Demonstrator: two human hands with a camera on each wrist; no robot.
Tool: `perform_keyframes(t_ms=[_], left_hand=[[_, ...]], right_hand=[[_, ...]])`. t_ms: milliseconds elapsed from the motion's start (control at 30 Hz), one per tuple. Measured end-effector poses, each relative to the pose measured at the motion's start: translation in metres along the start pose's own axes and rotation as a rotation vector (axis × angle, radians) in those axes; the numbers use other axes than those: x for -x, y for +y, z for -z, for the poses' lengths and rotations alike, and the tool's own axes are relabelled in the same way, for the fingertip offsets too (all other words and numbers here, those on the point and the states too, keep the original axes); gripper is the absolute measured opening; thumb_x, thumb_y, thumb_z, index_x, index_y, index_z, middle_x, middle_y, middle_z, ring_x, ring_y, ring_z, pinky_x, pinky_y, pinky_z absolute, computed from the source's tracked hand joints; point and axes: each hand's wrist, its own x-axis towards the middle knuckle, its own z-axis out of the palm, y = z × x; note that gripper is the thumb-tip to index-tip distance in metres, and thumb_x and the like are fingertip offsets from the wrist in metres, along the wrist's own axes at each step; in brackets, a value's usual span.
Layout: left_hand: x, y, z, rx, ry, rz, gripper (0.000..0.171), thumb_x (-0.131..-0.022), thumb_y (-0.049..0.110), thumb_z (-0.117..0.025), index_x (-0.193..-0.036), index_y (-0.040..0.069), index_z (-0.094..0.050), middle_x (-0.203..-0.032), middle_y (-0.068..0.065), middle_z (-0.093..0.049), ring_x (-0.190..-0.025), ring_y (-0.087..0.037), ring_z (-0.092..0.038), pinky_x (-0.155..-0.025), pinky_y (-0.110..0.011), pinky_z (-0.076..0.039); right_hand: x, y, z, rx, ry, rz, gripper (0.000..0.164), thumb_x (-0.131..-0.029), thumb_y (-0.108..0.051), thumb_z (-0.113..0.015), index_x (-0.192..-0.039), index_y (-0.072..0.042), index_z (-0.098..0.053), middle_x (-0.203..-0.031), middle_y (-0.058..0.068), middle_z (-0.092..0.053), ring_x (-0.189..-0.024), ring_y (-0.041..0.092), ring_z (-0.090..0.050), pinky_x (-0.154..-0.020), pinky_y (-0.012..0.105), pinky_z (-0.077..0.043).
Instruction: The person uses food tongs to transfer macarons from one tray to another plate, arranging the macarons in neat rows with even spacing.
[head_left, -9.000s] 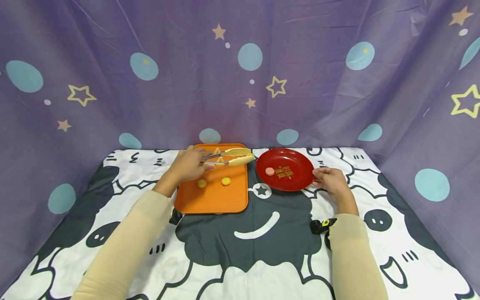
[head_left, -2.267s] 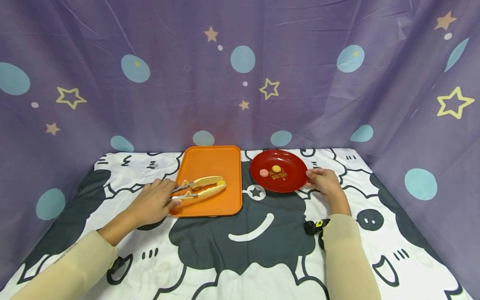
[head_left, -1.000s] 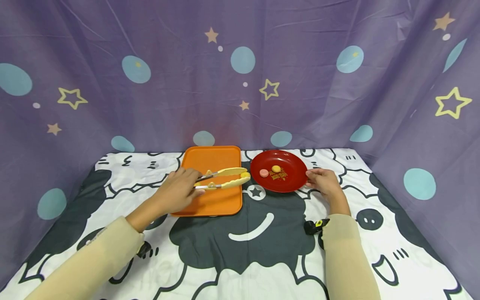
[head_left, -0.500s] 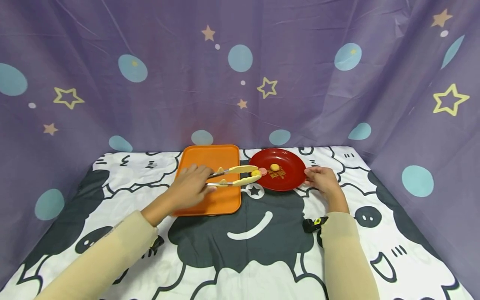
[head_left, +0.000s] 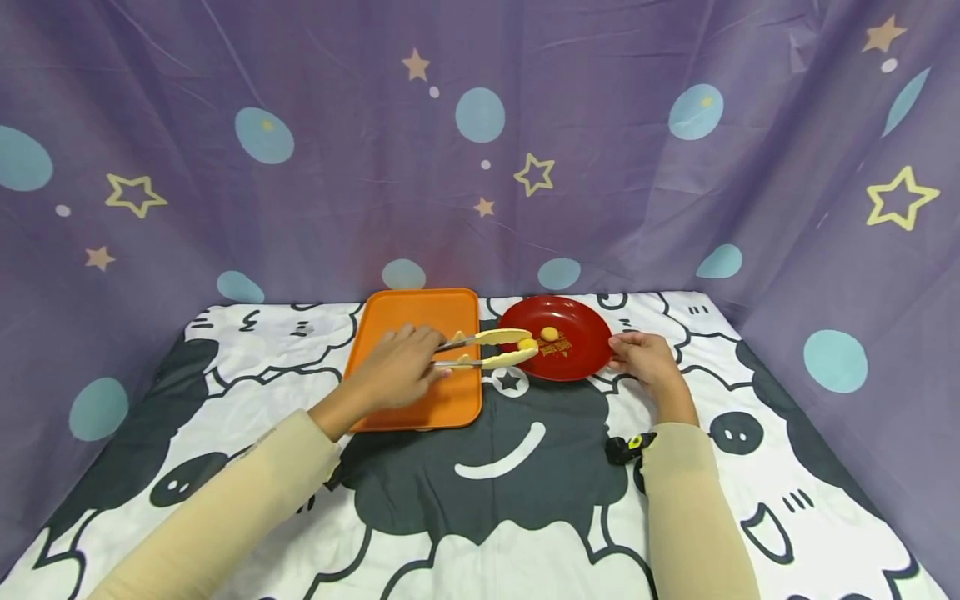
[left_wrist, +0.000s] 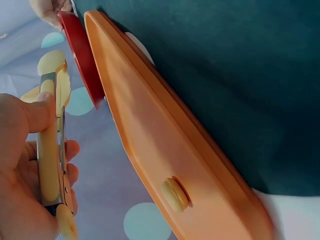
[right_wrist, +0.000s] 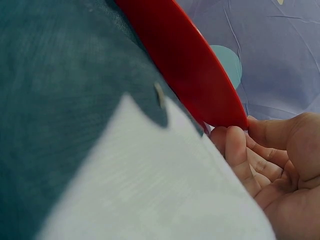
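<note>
My left hand [head_left: 397,371] grips a pair of tongs [head_left: 502,337] with cream tips, seen side-on as tongs [left_wrist: 48,150] in the left wrist view. Between the tips is a yellow macaron [head_left: 527,344], over the left part of the red plate [head_left: 577,362]. Another yellow macaron [head_left: 550,334] lies on the plate near its gold lettering. No pink macaron shows now; the tongs cover its earlier spot. My right hand [head_left: 648,364] pinches the plate's right rim, thumb above and fingers beneath, as the right wrist view shows on the plate [right_wrist: 195,65].
An orange tray [head_left: 423,308] stands left of the plate, partly under my left hand. The left wrist view shows a yellow macaron [left_wrist: 175,194] on it. A patterned cloth [head_left: 495,508] covers the table, and a purple curtain [head_left: 330,217] hangs behind.
A yellow macaron reached the plate between the first two earlier frames. Since then the tongs have lifted another from the tray and carried it right, over the plate. My right hand keeps its hold.
</note>
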Motion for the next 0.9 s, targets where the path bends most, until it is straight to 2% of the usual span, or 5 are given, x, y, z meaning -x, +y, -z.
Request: perform_keyframes(t_ms=[567, 900], left_hand=[[-0.016, 0.009, 0.0, -0.018, -0.042, 0.006, 0.039, -0.099, 0.037, -0.068, -0.126, 0.01, -0.062, -0.114, -0.004, -0.061, -0.094, -0.026, -0.048, -0.082, -0.043, -0.036], [-0.023, 0.009, 0.007, -0.036, -0.09, 0.001, 0.043, -0.1, 0.041, -0.066, -0.128, 0.008, -0.063, -0.117, -0.006, -0.062, -0.097, -0.026, -0.048, -0.085, -0.043, -0.037]], right_hand=[[0.0, 0.0, -0.001, 0.0, 0.005, 0.002, 0.036, -0.103, -0.009, -0.061, -0.129, 0.016, -0.055, -0.086, 0.0, -0.066, -0.072, 0.007, -0.066, -0.069, 0.021, -0.057], [-0.001, -0.001, -0.001, 0.001, 0.008, -0.004, 0.035, -0.102, -0.009, -0.062, -0.128, 0.015, -0.056, -0.084, -0.001, -0.066, -0.072, 0.008, -0.067, -0.069, 0.021, -0.057]])
